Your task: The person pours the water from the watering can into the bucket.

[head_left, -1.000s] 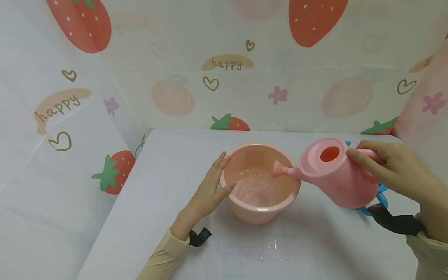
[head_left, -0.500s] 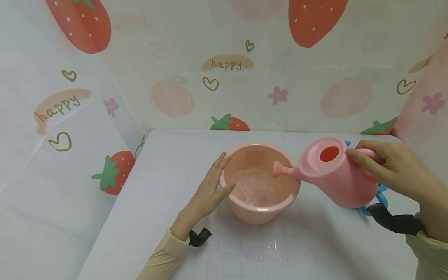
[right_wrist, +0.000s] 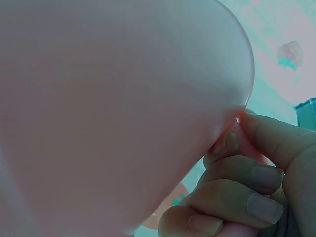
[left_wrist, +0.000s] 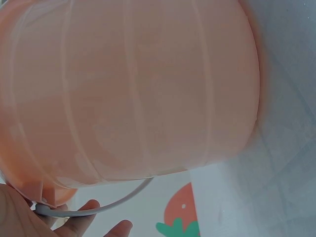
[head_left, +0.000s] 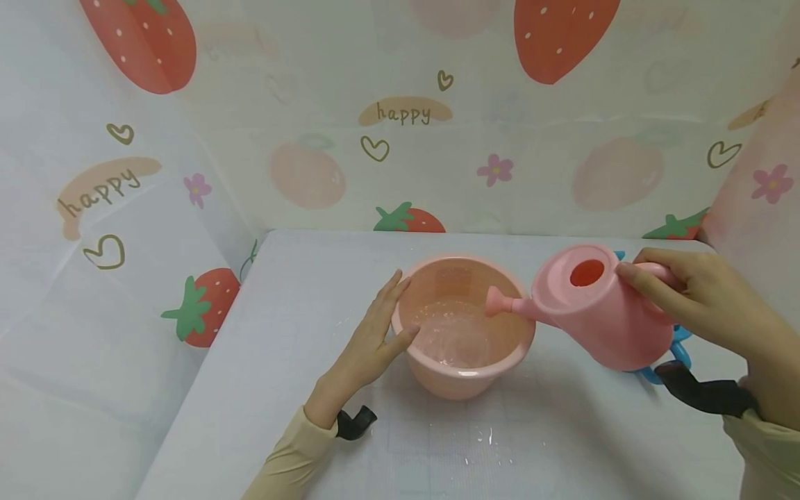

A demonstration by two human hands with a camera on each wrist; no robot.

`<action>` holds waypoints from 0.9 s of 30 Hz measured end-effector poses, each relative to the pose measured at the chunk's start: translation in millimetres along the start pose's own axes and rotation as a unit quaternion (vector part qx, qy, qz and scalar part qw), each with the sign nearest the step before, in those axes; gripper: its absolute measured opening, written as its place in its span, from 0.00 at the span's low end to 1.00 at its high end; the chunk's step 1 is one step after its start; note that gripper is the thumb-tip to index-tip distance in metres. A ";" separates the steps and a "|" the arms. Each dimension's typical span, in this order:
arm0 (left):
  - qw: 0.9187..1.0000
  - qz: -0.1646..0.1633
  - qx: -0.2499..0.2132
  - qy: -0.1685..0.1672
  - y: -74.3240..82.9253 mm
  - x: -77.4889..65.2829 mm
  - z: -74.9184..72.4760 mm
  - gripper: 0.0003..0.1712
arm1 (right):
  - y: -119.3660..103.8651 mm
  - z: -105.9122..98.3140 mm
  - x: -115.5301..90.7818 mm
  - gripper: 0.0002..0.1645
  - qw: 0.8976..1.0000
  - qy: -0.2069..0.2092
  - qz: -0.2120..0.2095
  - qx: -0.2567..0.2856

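A peach plastic bucket (head_left: pixel 459 385) stands upright on the white-covered table, with rippling water (head_left: pixel 459 333) inside. My left hand (head_left: pixel 369 340) rests at its left rim, fingers fairly straight and thumb over the edge. In the left wrist view, those fingers (left_wrist: pixel 79 219) lie beside the bucket's grey handle (left_wrist: pixel 98 208). My right hand (head_left: pixel 706 298) grips the handle of a pink watering can (head_left: pixel 625 326), which tilts left with its spout head (head_left: pixel 496 301) over the inside of the bucket. The right wrist view shows fingers (right_wrist: pixel 237 192) curled round that handle.
A blue object (head_left: pixel 681 347) is mostly hidden behind the watering can. Water drops (head_left: pixel 490 436) lie on the table (head_left: pixel 300 292) in front of the bucket. Strawberry-printed sheets (head_left: pixel 400 167) rise at the back and sides.
The water in the bucket ripples differently and looks a little calmer than one second ago. Both hands, the bucket and the watering can hold nearly the same places.
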State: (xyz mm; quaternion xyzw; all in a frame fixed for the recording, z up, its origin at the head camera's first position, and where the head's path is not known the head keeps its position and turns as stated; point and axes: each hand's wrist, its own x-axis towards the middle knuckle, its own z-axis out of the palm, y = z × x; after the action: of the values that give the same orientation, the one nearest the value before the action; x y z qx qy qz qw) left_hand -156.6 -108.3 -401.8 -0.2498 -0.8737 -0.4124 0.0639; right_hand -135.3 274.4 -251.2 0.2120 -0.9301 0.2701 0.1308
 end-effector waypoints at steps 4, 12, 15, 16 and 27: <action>1.000 0.001 0.000 0.000 -0.9 0.4 0.5 0.40 | -0.3 0.2 0.8 0.15 1.000 0.001 -0.008 0.000; 1.000 0.002 0.000 0.000 -2.2 1.1 2.0 0.40 | -0.2 0.4 3.2 0.15 1.000 0.001 -0.021 0.004; 1.000 0.001 -0.001 0.000 -1.7 1.1 1.6 0.41 | -0.6 0.0 3.4 0.15 1.000 -0.003 -0.014 0.002; 1.000 0.000 -0.002 0.000 -1.5 1.1 1.4 0.40 | -0.6 -0.1 3.5 0.15 1.000 -0.003 -0.013 0.000; 1.000 -0.002 0.001 -0.002 -2.5 1.2 1.6 0.40 | -0.8 -0.1 3.9 0.15 1.000 -0.003 -0.008 -0.001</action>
State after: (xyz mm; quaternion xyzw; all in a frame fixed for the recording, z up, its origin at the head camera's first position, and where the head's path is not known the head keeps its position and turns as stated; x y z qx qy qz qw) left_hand -158.7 -108.0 -404.2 -0.2490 -0.8746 -0.4113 0.0618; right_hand -138.3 272.6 -249.3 0.2202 -0.9288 0.2677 0.1307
